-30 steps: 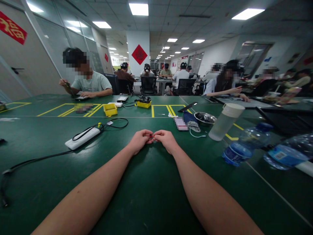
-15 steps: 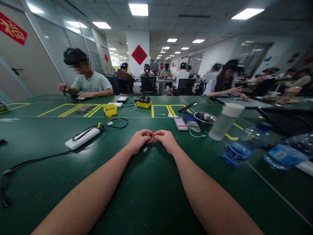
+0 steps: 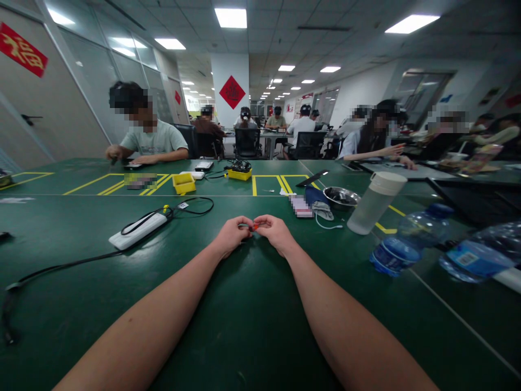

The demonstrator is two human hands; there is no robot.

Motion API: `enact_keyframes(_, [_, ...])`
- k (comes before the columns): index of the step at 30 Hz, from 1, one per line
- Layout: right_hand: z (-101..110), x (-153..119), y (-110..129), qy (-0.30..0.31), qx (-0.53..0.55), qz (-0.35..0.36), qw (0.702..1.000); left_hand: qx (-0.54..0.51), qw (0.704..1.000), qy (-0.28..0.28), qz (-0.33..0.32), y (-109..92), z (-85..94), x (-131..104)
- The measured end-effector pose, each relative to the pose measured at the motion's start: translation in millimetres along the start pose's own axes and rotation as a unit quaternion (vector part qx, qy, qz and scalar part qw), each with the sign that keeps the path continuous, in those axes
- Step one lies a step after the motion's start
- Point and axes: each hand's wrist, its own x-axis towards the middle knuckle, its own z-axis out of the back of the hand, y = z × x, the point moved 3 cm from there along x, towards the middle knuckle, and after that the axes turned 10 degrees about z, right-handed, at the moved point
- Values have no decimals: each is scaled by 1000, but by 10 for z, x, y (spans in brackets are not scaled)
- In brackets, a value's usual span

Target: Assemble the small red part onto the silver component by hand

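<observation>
My left hand and my right hand meet just above the green table, fingertips nearly touching. Between the thumb and fingers of my right hand is a small red-orange piece. The fingers of my left hand are pinched around something small and dark, too small to make out, right beside the red piece. Left of my hands lies a white power strip with a black cable looped over it.
Yellow trays stand beyond my hands. To the right are a metal bowl, a frosted bottle, a blue-labelled plastic bottle and another bottle. A person sits across at the left, another across at the right.
My hands have barely moved; the red-orange piece shows a little more between the fingertips. The person across at the left has lowered the hand holding a tool.
</observation>
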Motion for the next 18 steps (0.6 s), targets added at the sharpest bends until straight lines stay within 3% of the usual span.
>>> enact_keyframes(18, [-6,7,-17,5,-47,15,999,38,998,-29,-30,40,5,43])
